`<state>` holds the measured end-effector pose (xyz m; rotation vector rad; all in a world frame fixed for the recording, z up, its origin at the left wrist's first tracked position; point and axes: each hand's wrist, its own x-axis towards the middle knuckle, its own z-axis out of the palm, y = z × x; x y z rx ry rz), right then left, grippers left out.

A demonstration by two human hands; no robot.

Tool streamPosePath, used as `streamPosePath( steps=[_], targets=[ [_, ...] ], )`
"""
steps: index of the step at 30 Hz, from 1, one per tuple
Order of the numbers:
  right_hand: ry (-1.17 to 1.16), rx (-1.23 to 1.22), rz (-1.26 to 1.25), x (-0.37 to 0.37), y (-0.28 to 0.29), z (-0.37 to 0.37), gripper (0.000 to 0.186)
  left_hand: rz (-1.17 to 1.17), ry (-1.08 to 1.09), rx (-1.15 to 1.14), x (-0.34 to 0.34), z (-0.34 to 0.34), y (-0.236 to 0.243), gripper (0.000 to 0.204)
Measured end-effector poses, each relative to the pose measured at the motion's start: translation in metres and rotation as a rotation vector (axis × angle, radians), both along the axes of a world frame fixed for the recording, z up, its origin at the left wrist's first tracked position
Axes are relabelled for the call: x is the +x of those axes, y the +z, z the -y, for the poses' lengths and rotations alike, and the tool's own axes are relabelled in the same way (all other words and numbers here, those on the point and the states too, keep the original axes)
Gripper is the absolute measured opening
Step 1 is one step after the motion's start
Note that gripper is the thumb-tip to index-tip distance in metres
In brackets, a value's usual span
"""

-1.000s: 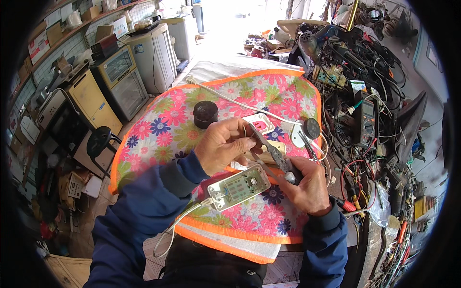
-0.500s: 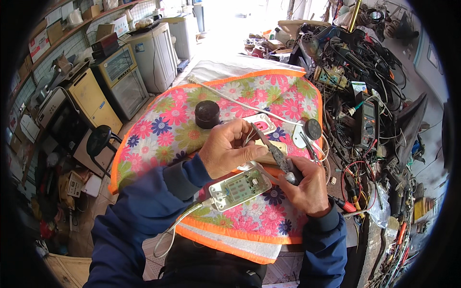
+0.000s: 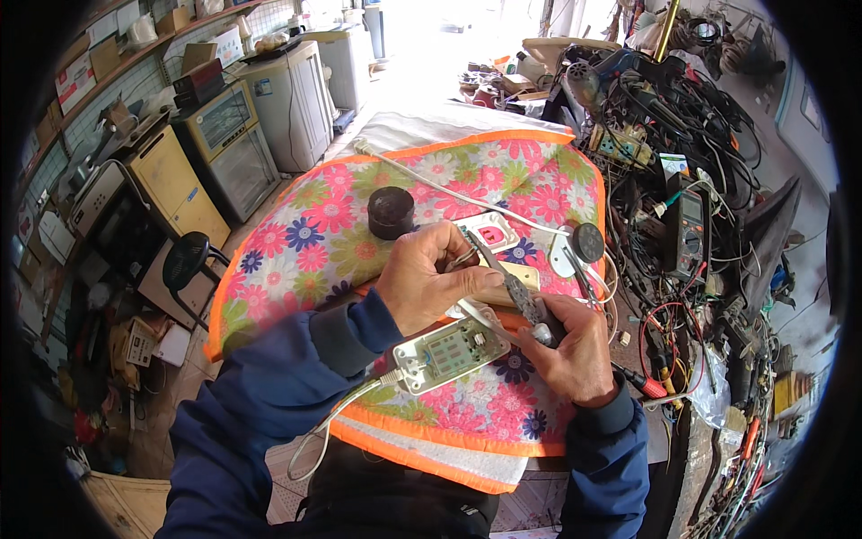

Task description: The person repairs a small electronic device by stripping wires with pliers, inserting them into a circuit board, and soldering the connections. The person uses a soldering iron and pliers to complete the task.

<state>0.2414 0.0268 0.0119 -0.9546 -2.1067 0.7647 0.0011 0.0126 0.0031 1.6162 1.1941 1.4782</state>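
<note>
Some thin wires [image 3: 465,255] sit pinched in the left hand [image 3: 420,280]; the right hand [image 3: 579,352] grips a mottled, tapering metal tool [image 3: 520,295]

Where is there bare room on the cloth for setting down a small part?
Free: the flowered cloth between the open casing and the near orange edging, and left of the dark round tub, out to the left edging. Crowded: around the left hand and right hand, and right of the cloth, where tangled cables and a multimeter lie.
</note>
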Motion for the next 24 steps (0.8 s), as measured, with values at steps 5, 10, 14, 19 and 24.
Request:
streamPosePath(
  steps=[5,10,14,19,24],
  targets=[
    [-0.081,-0.102,-0.021,0.000,0.002,0.002,0.034,-0.044,0.079,0.017,-0.001,-0.003,-0.005,0.039],
    [-0.189,-0.043,-0.204,-0.004,-0.012,-0.002,0.035,0.094,-0.063,-0.017,-0.002,-0.005,-0.010,0.031],
    [-0.357,0.039,-0.099,0.003,-0.007,-0.009,0.036,0.386,-0.247,-0.147,-0.001,-0.003,-0.002,0.019],
    [-0.369,0.116,-0.016,0.006,-0.006,-0.008,0.036,0.477,-0.262,-0.172,-0.003,-0.006,-0.004,0.019],
    [-0.277,0.245,-0.006,0.007,-0.015,-0.008,0.042,0.448,-0.226,-0.137,-0.004,-0.009,-0.008,0.019]
  ],
)
